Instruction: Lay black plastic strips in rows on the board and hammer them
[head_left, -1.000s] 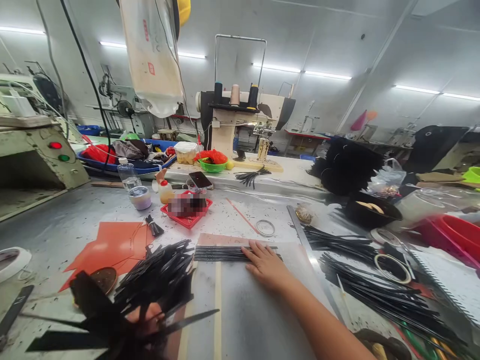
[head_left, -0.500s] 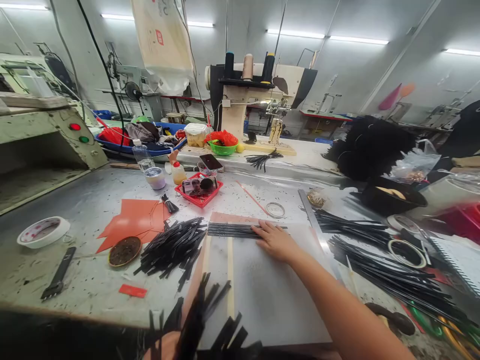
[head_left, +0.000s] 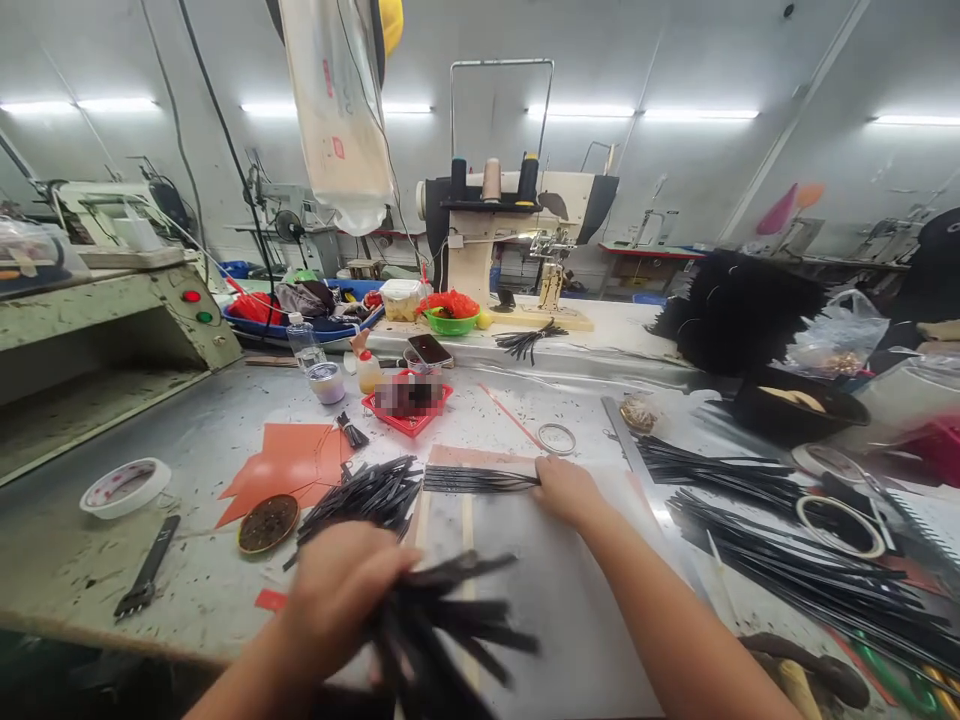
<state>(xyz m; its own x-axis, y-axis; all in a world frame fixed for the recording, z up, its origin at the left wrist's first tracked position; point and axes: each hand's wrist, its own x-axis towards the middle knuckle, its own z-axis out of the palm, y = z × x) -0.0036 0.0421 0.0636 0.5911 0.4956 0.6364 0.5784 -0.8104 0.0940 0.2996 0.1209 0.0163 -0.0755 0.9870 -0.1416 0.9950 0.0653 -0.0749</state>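
Observation:
In my left hand [head_left: 341, 580], near the front edge of the table, is a bundle of black strips [head_left: 442, 630], their ends fanning out to the right. My right hand [head_left: 566, 488] pinches the right ends of a flat row of black strips [head_left: 472, 480]. That row lies along the top of a pale board [head_left: 555, 590] with tape lines on it. Left of the board is a loose pile of black strips [head_left: 367, 495], partly behind my left hand.
A metal ruler [head_left: 628, 435] lies right of the board, with long black strips [head_left: 780, 560] beyond it. Orange sheet pieces [head_left: 289, 460], a tape roll [head_left: 126, 488] and a red basket [head_left: 411, 425] sit to the left. A sewing machine [head_left: 469, 250] stands behind.
My left hand has risen into view with its bundle of strips. My right hand, flat on the row before, has closed on its right ends. The camera view has tilted up.

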